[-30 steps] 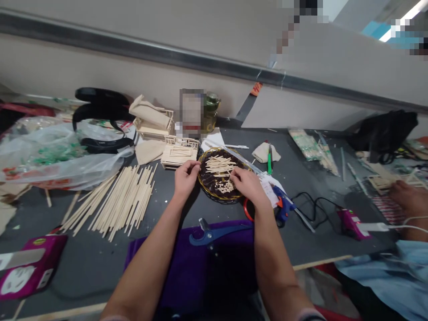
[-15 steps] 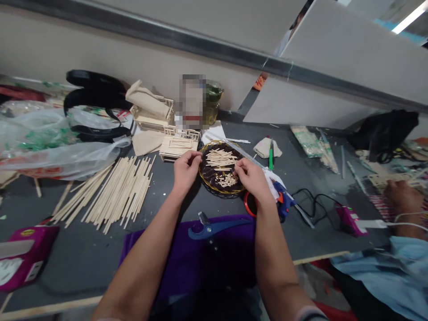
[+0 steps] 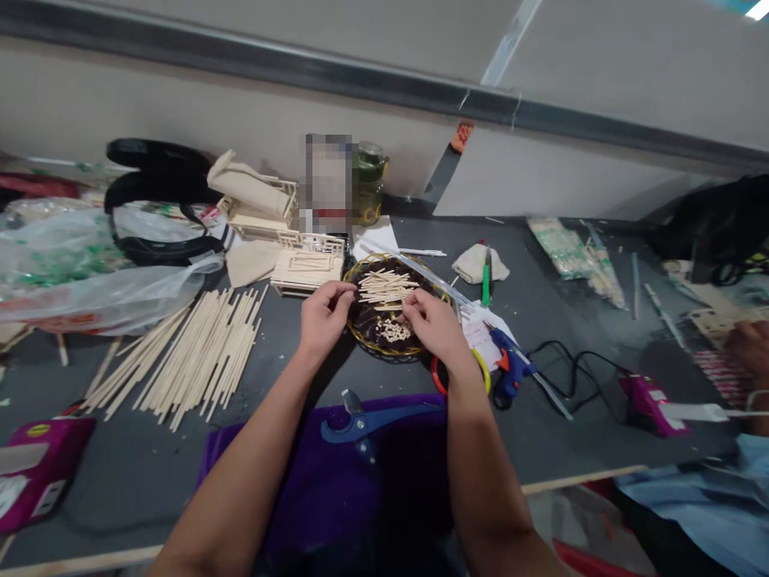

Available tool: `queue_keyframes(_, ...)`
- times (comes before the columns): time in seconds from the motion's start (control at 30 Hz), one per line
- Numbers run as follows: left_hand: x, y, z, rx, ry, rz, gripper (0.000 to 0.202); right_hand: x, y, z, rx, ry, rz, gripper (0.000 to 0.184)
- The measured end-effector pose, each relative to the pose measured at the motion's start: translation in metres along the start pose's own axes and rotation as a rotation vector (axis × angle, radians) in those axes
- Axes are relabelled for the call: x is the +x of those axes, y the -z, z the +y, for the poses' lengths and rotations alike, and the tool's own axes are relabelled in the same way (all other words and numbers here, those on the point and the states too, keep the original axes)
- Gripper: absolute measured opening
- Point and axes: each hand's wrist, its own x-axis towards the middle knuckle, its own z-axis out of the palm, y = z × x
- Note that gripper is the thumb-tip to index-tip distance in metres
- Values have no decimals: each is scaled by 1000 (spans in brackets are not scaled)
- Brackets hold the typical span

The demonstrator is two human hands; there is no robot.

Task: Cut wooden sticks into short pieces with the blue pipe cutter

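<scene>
A dark round basket [image 3: 364,340] with a yellow rim holds short wooden sticks [image 3: 384,285] and a heap of small cut wooden bits [image 3: 393,330]. At its left rim is my left hand [image 3: 324,319], thumb and fingers pinched together. Over the basket's right part, my right hand [image 3: 436,324] has its fingertips closed beside the sticks and bits. What either pinch holds, if anything, is too small to make out. Nearer me, a blue cutter [image 3: 376,421] lies on a purple cloth [image 3: 264,481].
Long wooden sticks [image 3: 195,353] are spread at left. Behind them stand small wooden furniture models [image 3: 308,268] and a plastic bag [image 3: 108,292]. To the right are a tape roll [image 3: 438,375], a blue glue gun [image 3: 510,369] with its cable, and green-handled pliers [image 3: 487,280]. A co-worker's hand [image 3: 748,349] shows far right.
My right hand has moved inward from the basket's right side, toward the sticks and bits. My left hand stays by the left rim. The whole view has shifted slightly.
</scene>
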Motion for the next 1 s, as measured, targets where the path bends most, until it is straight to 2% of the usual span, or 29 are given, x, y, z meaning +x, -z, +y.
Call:
queue_keyframes(0.1, 0, 0, 0, 21, -7, 18, 15, 1, -2, 1, 39, 31, 68, 12)
queue_keyframes(0.33, 1, -1, -1, -28, 17, 42, 15, 4, -4, 9, -95, 55, 281, 14)
queue_keyframes(0.47, 3, 1, 3, -52, 5, 55, 13, 4, -5, 10, -182, 103, 270, 15)
queue_keyframes(0.6, 1, 7, 13, -12, -79, 9, 12, 2, -10, -1, -51, 164, 278, 15)
queue_keyframes(0.7, -4, 5, 19, 46, -129, -79, 13, 2, -17, -13, 95, 214, 298, 15)
queue_keyframes(0.77, -8, 1, 21, -10, -126, -138, 12, 0, -22, -20, 180, 249, 297, 14)
queue_keyframes(0.87, -11, -7, 24, -257, -13, -162, 8, -3, -25, -27, 271, 262, 253, 13)
queue_keyframes(0.93, -10, -9, 26, -448, 156, -128, 10, -5, -22, -27, 326, 220, 225, 13)
queue_keyframes(1.0, -9, -7, 29, -612, 332, -106, 17, -7, -18, -24, 360, 123, 261, 16)
